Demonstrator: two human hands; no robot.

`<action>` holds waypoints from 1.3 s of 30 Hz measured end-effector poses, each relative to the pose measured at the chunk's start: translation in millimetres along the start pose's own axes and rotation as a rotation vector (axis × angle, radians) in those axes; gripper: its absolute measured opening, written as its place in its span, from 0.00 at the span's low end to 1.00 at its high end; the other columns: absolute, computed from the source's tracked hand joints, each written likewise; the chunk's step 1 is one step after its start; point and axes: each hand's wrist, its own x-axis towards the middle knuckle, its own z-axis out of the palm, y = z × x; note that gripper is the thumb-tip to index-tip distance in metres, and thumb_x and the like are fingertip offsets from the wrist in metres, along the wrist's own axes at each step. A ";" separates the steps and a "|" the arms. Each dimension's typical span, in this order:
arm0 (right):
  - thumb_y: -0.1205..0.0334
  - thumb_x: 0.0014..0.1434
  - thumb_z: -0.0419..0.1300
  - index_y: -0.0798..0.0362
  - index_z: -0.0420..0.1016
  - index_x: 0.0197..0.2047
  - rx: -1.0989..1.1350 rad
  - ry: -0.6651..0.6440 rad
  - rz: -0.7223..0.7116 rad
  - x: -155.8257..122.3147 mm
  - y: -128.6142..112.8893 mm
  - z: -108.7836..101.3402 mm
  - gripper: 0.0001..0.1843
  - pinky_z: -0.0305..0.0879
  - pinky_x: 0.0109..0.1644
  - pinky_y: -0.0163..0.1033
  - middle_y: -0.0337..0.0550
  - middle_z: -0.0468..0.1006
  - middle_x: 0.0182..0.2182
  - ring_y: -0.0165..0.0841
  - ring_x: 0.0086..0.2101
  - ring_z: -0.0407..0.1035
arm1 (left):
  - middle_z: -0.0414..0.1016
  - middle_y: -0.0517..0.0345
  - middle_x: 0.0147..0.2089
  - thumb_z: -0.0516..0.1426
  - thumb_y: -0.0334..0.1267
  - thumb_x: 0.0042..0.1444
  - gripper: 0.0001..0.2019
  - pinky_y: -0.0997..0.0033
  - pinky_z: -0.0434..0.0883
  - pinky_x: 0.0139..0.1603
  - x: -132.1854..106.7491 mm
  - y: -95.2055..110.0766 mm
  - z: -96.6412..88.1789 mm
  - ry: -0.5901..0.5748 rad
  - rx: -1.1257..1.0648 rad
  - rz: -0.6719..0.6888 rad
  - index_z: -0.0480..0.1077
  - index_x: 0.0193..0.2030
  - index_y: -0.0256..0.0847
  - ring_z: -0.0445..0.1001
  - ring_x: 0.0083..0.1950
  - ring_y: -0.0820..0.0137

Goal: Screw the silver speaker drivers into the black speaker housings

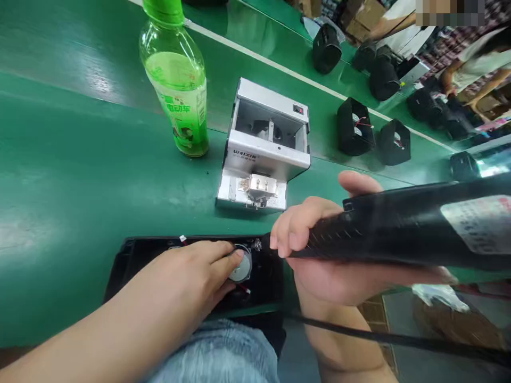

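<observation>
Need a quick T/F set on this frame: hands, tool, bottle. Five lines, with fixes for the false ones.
1. The right hand grips a black power tool. True.
2. The left hand touches a round silver part over a black panel. True.
3. Both hands grip the black power tool. False: only the right hand does.
4. In the picture, a bottle stands to the left of the silver machine. True.
5. The bottle's top is uncapped. False: a green cap is on it.
</observation>
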 end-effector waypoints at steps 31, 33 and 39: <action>0.21 0.64 0.56 0.45 0.75 0.57 -0.173 0.021 -0.214 -15.1 36.8 14.3 0.37 0.70 0.22 0.38 0.33 0.79 0.22 0.33 0.18 0.69 | 0.83 0.50 0.53 0.62 0.35 0.71 0.16 0.53 0.81 0.51 4.4 1.7 -8.6 -0.366 -0.112 -0.229 0.79 0.63 0.44 0.86 0.52 0.52; 0.22 0.66 0.53 0.44 0.74 0.60 -0.174 0.050 -0.186 -13.0 25.2 17.5 0.37 0.70 0.21 0.39 0.33 0.79 0.23 0.33 0.17 0.68 | 0.83 0.50 0.54 0.60 0.35 0.72 0.16 0.53 0.81 0.53 2.3 2.2 -6.4 -0.375 -0.123 -0.242 0.78 0.64 0.45 0.85 0.53 0.52; 0.21 0.66 0.50 0.45 0.75 0.55 -0.182 0.207 -0.381 27.9 -21.1 36.0 0.37 0.71 0.19 0.42 0.32 0.75 0.20 0.33 0.15 0.65 | 0.83 0.49 0.57 0.60 0.36 0.72 0.15 0.52 0.81 0.57 -1.8 3.1 -0.9 -0.362 -0.128 -0.239 0.78 0.62 0.44 0.84 0.57 0.52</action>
